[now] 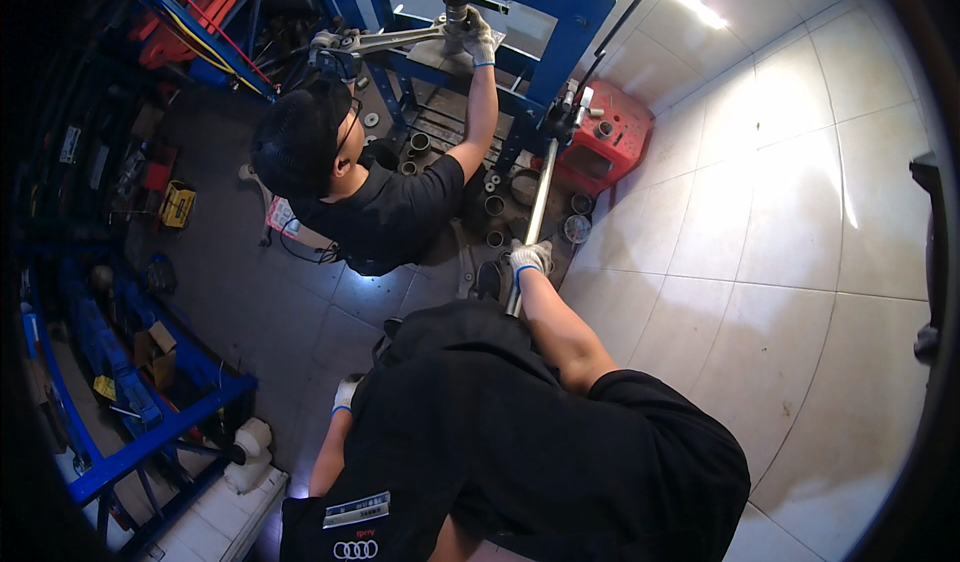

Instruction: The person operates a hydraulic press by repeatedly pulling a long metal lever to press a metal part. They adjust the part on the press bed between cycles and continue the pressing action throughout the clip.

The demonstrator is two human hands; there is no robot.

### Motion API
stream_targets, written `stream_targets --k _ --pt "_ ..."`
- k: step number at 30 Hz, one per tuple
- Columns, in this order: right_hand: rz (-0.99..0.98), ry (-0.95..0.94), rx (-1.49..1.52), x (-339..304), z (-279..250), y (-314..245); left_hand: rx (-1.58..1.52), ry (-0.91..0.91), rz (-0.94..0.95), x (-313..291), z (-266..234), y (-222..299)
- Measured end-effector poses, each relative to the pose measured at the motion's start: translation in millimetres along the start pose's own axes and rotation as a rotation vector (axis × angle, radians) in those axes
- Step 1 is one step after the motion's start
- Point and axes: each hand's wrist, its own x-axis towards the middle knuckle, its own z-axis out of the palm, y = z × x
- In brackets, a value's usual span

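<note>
My right hand [531,257], in a white knitted glove, is wrapped round a silver metal pole [541,197]. The pole's far end meets a dark pump fitting with a gauge [565,120] on the side of a blue shop press [570,37]. Down by my left side is my left hand [347,393], gloved too; my body hides its fingers. In front of me a crouching co-worker [385,202] in a black cap holds a light metal suspension arm [405,38] under the press ram [457,10] with two gloved hands.
A red plastic container [612,137] stands beside the press. Several metal rings and sleeves [494,205] lie on the floor near the co-worker. At left is a blue metal rack [165,442] with parts; white tiled surfaces [740,232] extend on the right.
</note>
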Motion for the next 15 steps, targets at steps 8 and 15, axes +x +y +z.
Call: stream_targets --k 8,15 --pt "0.269 -0.734 1.06 30.4 -4.2 31.0 -0.048 -0.037 0.107 -14.8 -3.3 12.7" --pt "-0.102 -0.094 -0.127 6.5 -23.0 4.6 0.01 -0.072 0.096 -27.5 -12.8 40.5"
